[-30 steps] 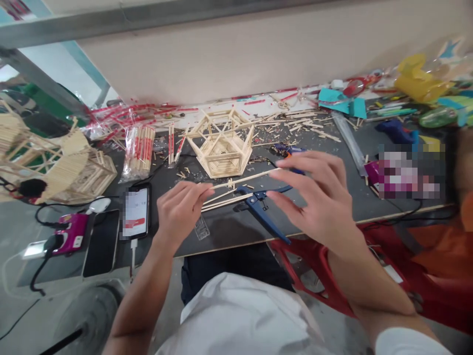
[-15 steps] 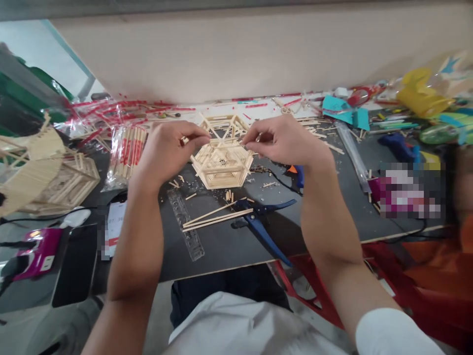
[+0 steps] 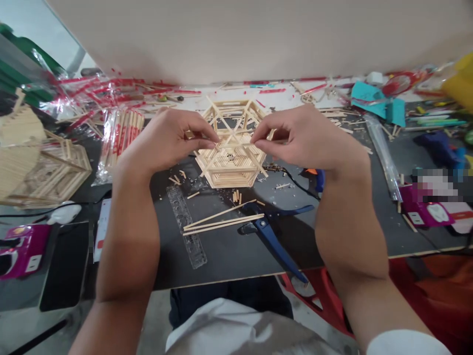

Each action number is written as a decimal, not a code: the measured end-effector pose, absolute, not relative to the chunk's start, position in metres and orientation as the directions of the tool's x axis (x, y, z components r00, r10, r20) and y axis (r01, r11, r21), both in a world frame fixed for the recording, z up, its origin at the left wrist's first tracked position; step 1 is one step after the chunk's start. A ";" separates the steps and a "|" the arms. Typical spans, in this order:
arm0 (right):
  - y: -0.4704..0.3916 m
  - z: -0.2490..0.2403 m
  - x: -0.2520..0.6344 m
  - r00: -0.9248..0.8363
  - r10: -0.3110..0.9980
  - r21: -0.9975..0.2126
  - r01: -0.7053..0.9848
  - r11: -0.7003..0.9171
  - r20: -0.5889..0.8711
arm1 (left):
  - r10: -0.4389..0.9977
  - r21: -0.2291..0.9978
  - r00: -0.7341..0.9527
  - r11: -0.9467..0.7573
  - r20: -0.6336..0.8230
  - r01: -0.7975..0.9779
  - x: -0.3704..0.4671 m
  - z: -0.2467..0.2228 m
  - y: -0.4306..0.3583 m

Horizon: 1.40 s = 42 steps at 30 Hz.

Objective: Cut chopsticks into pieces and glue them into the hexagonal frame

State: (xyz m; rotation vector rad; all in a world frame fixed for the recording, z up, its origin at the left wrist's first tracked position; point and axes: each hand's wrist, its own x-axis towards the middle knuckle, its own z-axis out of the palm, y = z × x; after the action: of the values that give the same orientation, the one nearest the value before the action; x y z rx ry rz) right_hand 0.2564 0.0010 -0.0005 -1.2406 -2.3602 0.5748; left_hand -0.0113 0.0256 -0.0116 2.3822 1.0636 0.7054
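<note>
A hexagonal lattice of stacked wooden sticks [image 3: 232, 177] stands on the dark table, with crossed sticks on its top. Over it, a thin wooden stick [image 3: 235, 145] spans level between my two hands. My left hand [image 3: 185, 135] pinches its left end between thumb and fingertips. The right end is pinched in my right hand [image 3: 286, 135]. Nearer the table's front edge lie a blue-handled cutter [image 3: 277, 241], a few long sticks [image 3: 221, 224] and a clear ruler [image 3: 186, 227].
Packed sticks in plastic [image 3: 123, 135] and another stick structure [image 3: 62, 170] are at left, near a black phone [image 3: 66, 266] and a magenta power strip [image 3: 25, 249]. Scraps and red wrappers line the wall. At right are teal pieces [image 3: 369, 101] and a clear plastic sleeve [image 3: 384, 153].
The view has shifted, so the table items appear moved and slightly larger. Both hands remain above the lattice, and the stick between them now shows more clearly.
</note>
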 end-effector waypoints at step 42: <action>-0.012 0.000 0.238 -0.478 0.866 -0.505 0.716 0.482 0.148 | 0.790 0.499 0.593 -0.580 0.153 0.644 -0.005 0.001 0.015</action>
State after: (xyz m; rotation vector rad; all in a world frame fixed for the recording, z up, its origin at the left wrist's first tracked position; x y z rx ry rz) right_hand 0.2384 -0.0116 -0.0001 -1.3219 -2.3477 0.5349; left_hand -0.0046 0.0153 0.0012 2.4314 1.1524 0.5103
